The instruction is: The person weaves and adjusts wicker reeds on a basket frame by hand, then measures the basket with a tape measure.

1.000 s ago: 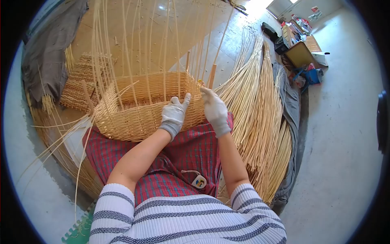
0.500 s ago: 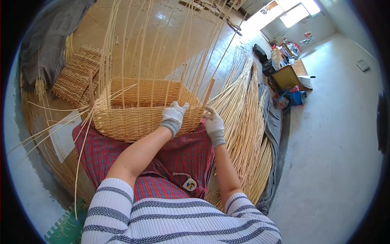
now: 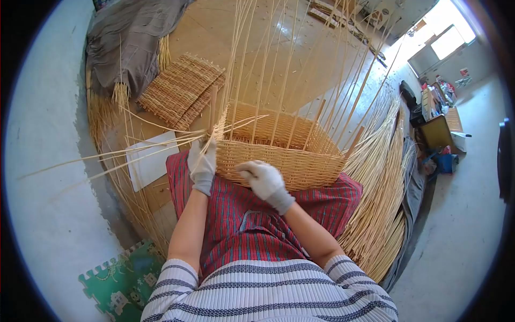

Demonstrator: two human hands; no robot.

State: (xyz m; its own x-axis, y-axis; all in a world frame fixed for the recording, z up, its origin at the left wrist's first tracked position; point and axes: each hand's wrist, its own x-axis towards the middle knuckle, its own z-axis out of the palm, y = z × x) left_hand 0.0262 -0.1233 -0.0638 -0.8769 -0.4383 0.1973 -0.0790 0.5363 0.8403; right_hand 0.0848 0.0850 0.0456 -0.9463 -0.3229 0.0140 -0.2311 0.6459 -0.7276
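Observation:
A rectangular wicker basket (image 3: 284,163) rests across my lap on a red plaid cloth (image 3: 241,225), its long upright stakes (image 3: 276,80) rising from the walls. My left hand (image 3: 203,163), in a pale glove, is at the basket's left corner, closed around the wicker there, where several loose strands (image 3: 145,147) stick out to the left. In front of the basket's near wall is my gloved right hand (image 3: 263,178), its fingers curled and slightly blurred; whether it holds anything cannot be made out.
A large bundle of canes (image 3: 375,198) lies on the right. Woven mats (image 3: 182,88) are on the floor at the upper left, near a white board (image 3: 153,160). A green foam mat (image 3: 123,279) is at the lower left. Furniture (image 3: 440,131) stands at the far right.
My left hand has moved from the near rim to the basket's left corner. My right hand has left the right corner and come leftward. The view has swung left, so the basket appears farther right.

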